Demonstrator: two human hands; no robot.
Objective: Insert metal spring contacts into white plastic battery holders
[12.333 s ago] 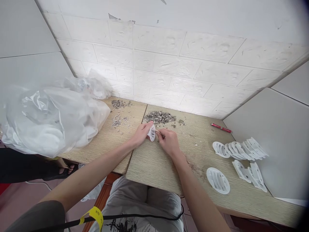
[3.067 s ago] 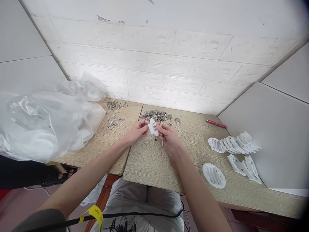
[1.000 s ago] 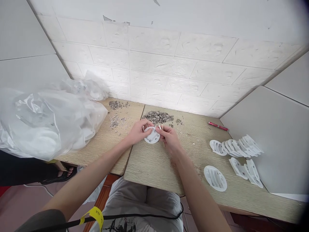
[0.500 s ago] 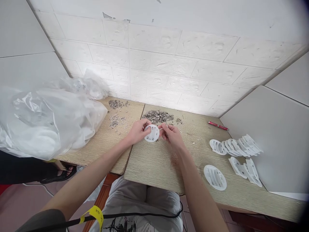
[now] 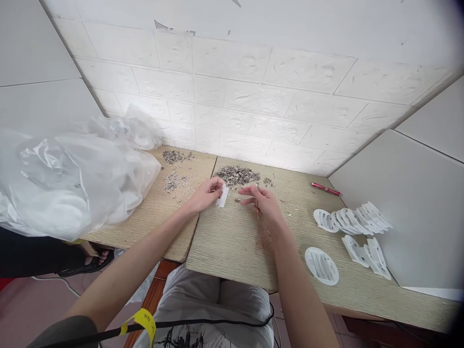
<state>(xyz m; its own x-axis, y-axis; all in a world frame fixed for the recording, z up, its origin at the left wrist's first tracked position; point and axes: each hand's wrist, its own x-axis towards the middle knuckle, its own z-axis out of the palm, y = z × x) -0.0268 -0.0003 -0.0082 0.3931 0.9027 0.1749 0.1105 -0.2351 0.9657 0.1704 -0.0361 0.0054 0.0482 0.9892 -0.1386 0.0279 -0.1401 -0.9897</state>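
My left hand (image 5: 208, 194) is closed on a white plastic battery holder (image 5: 223, 197), now turned nearly edge-on, so its slots are hidden. Just to its right is my right hand (image 5: 264, 200), apart from the holder, with the index finger stretched out and the other fingers partly curled. A thin metal tool (image 5: 257, 184) seems to be tucked in that hand; only a small tip shows and its kind is unclear. Behind both hands lies a heap of small metal pieces (image 5: 237, 175), probably contacts.
Smaller piles of metal parts (image 5: 174, 181) lie on the left board. A big clear plastic bag (image 5: 79, 179) of white parts fills the left. At right are a round white holder (image 5: 322, 266), a row of similar holders (image 5: 350, 220) and a red pen (image 5: 326, 189).
The holder in my left hand has turned from face-up to nearly edge-on. My right hand has drawn away from it to the right, and its fingers have spread.
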